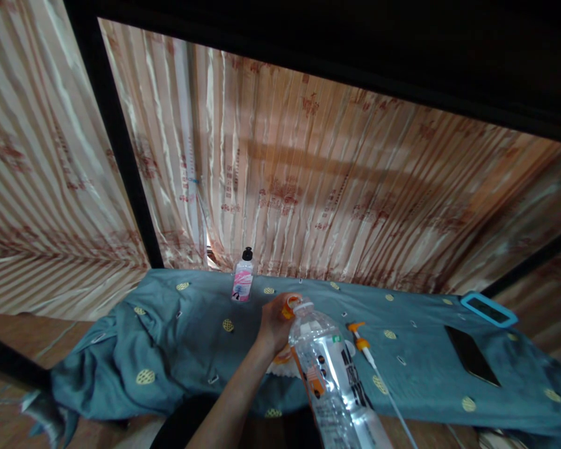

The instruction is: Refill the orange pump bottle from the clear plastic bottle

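My left hand (275,321) is closed around the neck of an orange-rimmed bottle (290,307); its open mouth faces up, and most of its body is hidden behind my hand and forearm. A large clear plastic bottle (325,368) with a printed label is tilted, its mouth right at the orange rim. Whether the two rims touch I cannot tell. The clear bottle's lower end runs out of the bottom of the view, and my right hand does not show. To the right lies an orange pump head (361,342) with a long white tube.
A small bottle (242,280) with a black cap and pink label stands near the cloth's back edge. On the right lie a dark phone (471,355) and a blue-framed device (489,310). Blue-green patterned cloth (191,349) covers the surface. Black posts (121,143) and patterned curtains (285,156) enclose it.
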`<action>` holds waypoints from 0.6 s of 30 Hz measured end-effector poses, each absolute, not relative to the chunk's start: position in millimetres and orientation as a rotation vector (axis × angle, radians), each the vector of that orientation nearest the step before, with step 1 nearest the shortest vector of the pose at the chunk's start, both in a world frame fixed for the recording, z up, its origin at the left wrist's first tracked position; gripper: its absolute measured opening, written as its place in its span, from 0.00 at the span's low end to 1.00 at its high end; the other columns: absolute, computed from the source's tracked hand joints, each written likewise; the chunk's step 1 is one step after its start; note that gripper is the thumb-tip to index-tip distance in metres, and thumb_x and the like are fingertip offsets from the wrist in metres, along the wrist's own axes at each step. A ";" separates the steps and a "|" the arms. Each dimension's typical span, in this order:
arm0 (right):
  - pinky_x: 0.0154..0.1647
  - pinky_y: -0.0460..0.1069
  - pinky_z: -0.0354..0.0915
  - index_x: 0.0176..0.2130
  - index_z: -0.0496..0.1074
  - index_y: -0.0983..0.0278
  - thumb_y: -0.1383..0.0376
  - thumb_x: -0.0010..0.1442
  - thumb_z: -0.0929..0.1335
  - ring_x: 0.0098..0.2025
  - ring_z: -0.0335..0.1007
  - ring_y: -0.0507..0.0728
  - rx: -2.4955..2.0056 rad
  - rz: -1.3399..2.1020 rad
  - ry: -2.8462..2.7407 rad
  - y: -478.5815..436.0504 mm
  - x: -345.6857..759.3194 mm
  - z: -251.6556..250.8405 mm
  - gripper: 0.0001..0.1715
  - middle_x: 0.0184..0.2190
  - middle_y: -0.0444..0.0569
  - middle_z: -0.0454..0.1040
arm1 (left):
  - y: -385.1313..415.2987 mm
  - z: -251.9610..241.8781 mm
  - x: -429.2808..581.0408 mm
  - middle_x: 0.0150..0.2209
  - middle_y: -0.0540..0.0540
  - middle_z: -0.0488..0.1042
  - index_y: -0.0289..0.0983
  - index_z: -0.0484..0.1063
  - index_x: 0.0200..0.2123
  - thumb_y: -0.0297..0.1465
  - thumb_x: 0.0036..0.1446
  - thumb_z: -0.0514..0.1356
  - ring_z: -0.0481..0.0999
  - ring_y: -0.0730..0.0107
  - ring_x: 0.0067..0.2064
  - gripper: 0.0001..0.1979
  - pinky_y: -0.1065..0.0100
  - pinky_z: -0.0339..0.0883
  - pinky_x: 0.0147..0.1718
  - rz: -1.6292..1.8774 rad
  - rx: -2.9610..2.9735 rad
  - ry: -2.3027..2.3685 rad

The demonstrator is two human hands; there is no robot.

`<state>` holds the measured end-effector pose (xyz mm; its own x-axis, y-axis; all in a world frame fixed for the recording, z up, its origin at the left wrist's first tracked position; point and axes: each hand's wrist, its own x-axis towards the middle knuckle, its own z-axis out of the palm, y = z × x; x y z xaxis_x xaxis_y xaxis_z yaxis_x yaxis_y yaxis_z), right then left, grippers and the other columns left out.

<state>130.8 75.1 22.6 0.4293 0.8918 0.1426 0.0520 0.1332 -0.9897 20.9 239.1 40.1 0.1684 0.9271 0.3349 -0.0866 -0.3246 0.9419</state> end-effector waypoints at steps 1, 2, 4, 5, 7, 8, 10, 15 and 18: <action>0.39 0.56 0.76 0.46 0.75 0.59 0.52 0.61 0.69 0.45 0.77 0.60 -1.306 0.769 -0.954 74.4 131.2 22.1 0.18 0.43 0.49 0.80 | 239.2 39.9 21.2 0.37 0.43 0.83 0.36 0.79 0.34 0.32 0.47 0.66 0.81 0.58 0.39 0.09 0.62 0.75 0.39 1.339 1.492 0.855; 0.39 0.57 0.76 0.46 0.75 0.59 0.52 0.61 0.69 0.45 0.77 0.60 -1.316 0.769 -0.954 75.4 131.6 21.5 0.18 0.43 0.49 0.80 | 239.2 39.7 21.5 0.37 0.43 0.83 0.36 0.79 0.33 0.32 0.47 0.66 0.81 0.58 0.39 0.09 0.62 0.75 0.39 1.343 1.497 0.856; 0.41 0.56 0.75 0.41 0.76 0.61 0.53 0.62 0.68 0.43 0.77 0.58 -1.337 0.772 -0.955 81.6 132.5 19.6 0.15 0.39 0.47 0.80 | 239.1 39.7 21.9 0.36 0.43 0.83 0.37 0.79 0.33 0.32 0.47 0.66 0.81 0.59 0.38 0.08 0.63 0.75 0.39 1.351 1.497 0.855; 0.41 0.55 0.75 0.39 0.76 0.61 0.54 0.62 0.68 0.41 0.78 0.58 -1.346 0.773 -0.954 85.8 132.9 18.5 0.14 0.36 0.45 0.80 | 239.0 39.9 22.0 0.36 0.44 0.83 0.37 0.79 0.32 0.32 0.47 0.66 0.81 0.60 0.38 0.08 0.63 0.75 0.39 1.350 1.494 0.855; 0.40 0.54 0.74 0.34 0.76 0.61 0.55 0.62 0.68 0.36 0.78 0.56 -1.365 0.774 -0.951 94.4 134.0 16.3 0.13 0.30 0.42 0.79 | 238.5 40.7 22.1 0.36 0.44 0.83 0.37 0.79 0.32 0.32 0.47 0.66 0.81 0.60 0.38 0.07 0.64 0.75 0.38 1.336 1.483 0.859; 0.39 0.54 0.74 0.32 0.76 0.61 0.55 0.62 0.68 0.34 0.78 0.56 -1.374 0.774 -0.948 98.0 134.5 15.4 0.14 0.28 0.41 0.79 | 238.3 41.3 22.0 0.36 0.44 0.83 0.37 0.79 0.32 0.33 0.47 0.66 0.81 0.61 0.38 0.08 0.65 0.75 0.38 1.334 1.476 0.857; 0.37 0.53 0.73 0.31 0.76 0.61 0.55 0.62 0.68 0.32 0.77 0.55 -1.390 0.771 -0.944 103.0 135.7 14.0 0.14 0.25 0.40 0.78 | 237.9 42.5 21.6 0.36 0.44 0.83 0.37 0.79 0.32 0.33 0.47 0.67 0.81 0.61 0.38 0.08 0.65 0.75 0.38 1.335 1.469 0.845; 0.35 0.52 0.73 0.29 0.75 0.61 0.57 0.63 0.67 0.29 0.77 0.54 -1.407 0.767 -0.939 105.0 137.5 12.7 0.14 0.24 0.40 0.77 | 237.5 44.9 20.2 0.34 0.44 0.83 0.36 0.79 0.30 0.34 0.46 0.67 0.81 0.60 0.38 0.08 0.63 0.75 0.38 1.354 1.481 0.834; 0.37 0.52 0.74 0.30 0.75 0.62 0.56 0.63 0.68 0.32 0.77 0.54 -1.398 0.768 -0.938 102.8 137.6 12.1 0.14 0.25 0.40 0.77 | 237.2 45.6 19.5 0.35 0.44 0.83 0.36 0.78 0.31 0.34 0.47 0.66 0.81 0.60 0.38 0.08 0.63 0.75 0.39 1.351 1.502 0.843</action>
<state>137.6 102.8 12.1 0.4522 0.8876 0.0872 0.0899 0.0519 -0.9946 19.5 237.2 45.6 0.1637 0.9204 0.3550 -0.0854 -0.3452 0.9346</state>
